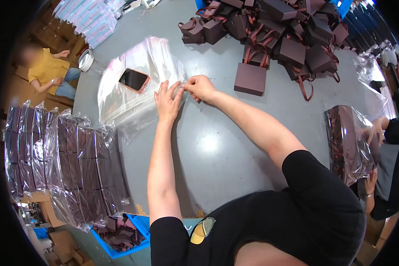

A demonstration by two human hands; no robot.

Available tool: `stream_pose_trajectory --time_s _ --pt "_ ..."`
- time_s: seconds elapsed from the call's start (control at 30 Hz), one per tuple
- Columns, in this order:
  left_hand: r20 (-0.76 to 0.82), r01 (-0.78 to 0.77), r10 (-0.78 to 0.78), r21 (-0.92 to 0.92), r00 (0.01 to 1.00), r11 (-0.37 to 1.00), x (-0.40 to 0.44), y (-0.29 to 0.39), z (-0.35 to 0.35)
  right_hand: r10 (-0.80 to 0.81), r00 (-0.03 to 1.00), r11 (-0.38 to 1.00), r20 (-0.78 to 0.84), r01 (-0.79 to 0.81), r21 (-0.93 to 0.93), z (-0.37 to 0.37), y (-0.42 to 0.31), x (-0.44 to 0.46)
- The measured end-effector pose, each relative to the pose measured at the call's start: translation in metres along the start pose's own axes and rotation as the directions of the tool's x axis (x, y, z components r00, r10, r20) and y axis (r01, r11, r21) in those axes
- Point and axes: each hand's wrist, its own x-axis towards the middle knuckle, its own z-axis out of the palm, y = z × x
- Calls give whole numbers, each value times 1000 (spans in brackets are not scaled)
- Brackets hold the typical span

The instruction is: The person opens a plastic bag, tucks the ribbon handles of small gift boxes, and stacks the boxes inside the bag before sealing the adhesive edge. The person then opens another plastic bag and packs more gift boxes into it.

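Observation:
A stack of clear plastic bags (135, 107) lies flat on the grey table, with a phone (134, 80) in a reddish case resting on top. My left hand (167, 101) is on the right edge of the stack, fingers stretched out and apart. Just right of it, my right hand (201, 88) has thumb and fingers pinched together at the edge of a plastic bag. The fingertips of both hands nearly meet there. A dark brown box (250, 79) with a ribbon handle lies to the right of my right hand.
Many dark brown ribbon-handled boxes (292, 52) are heaped at the back. Bagged boxes (77, 159) stand at the left edge. A co-worker's hands (371, 181) hold a bagged row of boxes (345, 142) at right. Another person (48, 71) sits at left. A blue crate (115, 252) is below.

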Motion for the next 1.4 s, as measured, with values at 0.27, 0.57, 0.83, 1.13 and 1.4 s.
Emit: stream_pose_trajectory --time_s 0.27,0.57,0.83,1.13,1.4 --pt "28 3 -4 59 1000 998 4 1 -4 -115 992 992 -43 112 -54 2 6 -17" --pt "29 -10 7 86 1000 996 7 -1 -4 87 996 993 33 -85 -81 -17 13 -91" --pt "25 -49 46 127 999 991 5 -8 1 277 952 952 128 -290 100 -73 40 -228" --pt "-66 -137 172 369 983 919 -3 20 -1 430 895 900 122 -413 -143 -123 53 -377" --pt "301 -45 1 139 953 989 -77 129 -12 115 985 878 -127 -161 -451 -133 64 -391"
